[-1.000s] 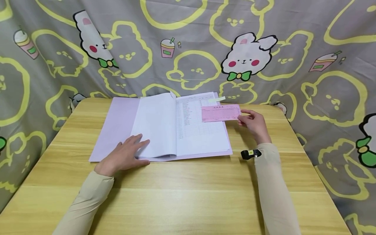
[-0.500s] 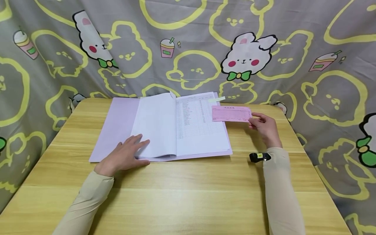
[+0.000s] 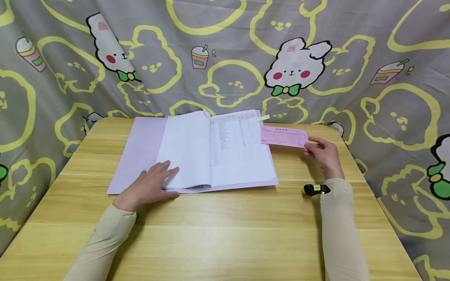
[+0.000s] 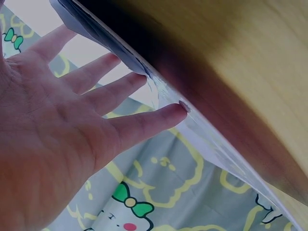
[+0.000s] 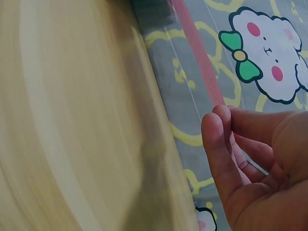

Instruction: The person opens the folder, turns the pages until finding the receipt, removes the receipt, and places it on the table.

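Observation:
My right hand (image 3: 325,155) pinches the right end of a pink printed slip (image 3: 284,136) between thumb and fingers. The slip's left end overlaps the right edge of an open purple folder (image 3: 144,150); in the right wrist view the slip (image 5: 199,53) shows nearly edge-on. My left hand (image 3: 149,186) rests with spread fingers on the lower left of the folder and its turned white pages (image 3: 186,152). A printed table page (image 3: 235,148) lies on the folder's right side. In the left wrist view the fingers (image 4: 149,122) are straight along the folder's edge.
A pale green tab (image 3: 259,118) sticks out from the page's upper right. The wooden table (image 3: 225,234) extends in front of the folder. A grey patterned curtain (image 3: 232,47) hangs behind it and at both sides. A black strap-like device (image 3: 316,189) sits at my right wrist.
My right hand has moved to the right with the pink slip, drawing it off most of the printed page. The left hand and the folder have stayed in place.

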`<state>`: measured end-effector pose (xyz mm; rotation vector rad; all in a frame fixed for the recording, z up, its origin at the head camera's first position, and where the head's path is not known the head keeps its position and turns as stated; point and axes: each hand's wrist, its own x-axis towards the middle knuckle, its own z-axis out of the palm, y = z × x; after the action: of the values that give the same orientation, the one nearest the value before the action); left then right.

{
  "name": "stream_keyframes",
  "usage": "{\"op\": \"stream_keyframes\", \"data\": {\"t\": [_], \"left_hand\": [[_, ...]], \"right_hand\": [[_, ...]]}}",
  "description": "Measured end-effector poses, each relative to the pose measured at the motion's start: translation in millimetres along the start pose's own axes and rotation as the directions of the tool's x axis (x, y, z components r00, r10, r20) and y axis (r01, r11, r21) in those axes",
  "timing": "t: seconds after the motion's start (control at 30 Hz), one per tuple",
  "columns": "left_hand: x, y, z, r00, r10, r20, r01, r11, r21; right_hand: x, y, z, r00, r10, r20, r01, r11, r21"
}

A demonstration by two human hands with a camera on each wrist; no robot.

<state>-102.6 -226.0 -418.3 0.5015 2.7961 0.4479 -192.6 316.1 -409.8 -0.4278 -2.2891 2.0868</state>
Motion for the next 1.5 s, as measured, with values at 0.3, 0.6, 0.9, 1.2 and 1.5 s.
{"op": "stream_keyframes", "data": {"t": [0.3, 0.6, 0.9, 1.2, 1.5], "left_hand": [[-0.3, -0.4, 0.9, 1.0, 0.001, 0.001, -0.001, 1.0, -0.002], [-0.6, -0.2, 1.0, 1.0, 0.005, -0.004, -0.006, 1.0, -0.005], [-0.5, -0.1, 0.2, 1.0, 0.003, 0.001, -0.003, 1.0, -0.009], [0.3, 1.3, -0.9, 1.0, 0.005, 0.004, -0.005, 1.0, -0.002], [0.0, 2.3, -1.6, 1.0, 0.002, 0.01, -0.002, 1.0, -0.002]], "right_hand": [[0.6, 4.0, -8.2, 1.0, 0.024, -0.018, -0.024, 1.0, -0.013], [1.4, 11.3, -20.2, 0.999, 0.029, -0.043, -0.029, 1.0, -0.008], [2.6, 18.7, -28.8, 0.999, 0.031, -0.04, -0.034, 0.996, -0.087], [8.9, 25.6, -27.1, 0.995, 0.088, -0.048, -0.097, 0.971, -0.22], [10.5, 28.3, -25.7, 0.995, 0.095, -0.031, -0.099, 0.952, -0.29]]}}
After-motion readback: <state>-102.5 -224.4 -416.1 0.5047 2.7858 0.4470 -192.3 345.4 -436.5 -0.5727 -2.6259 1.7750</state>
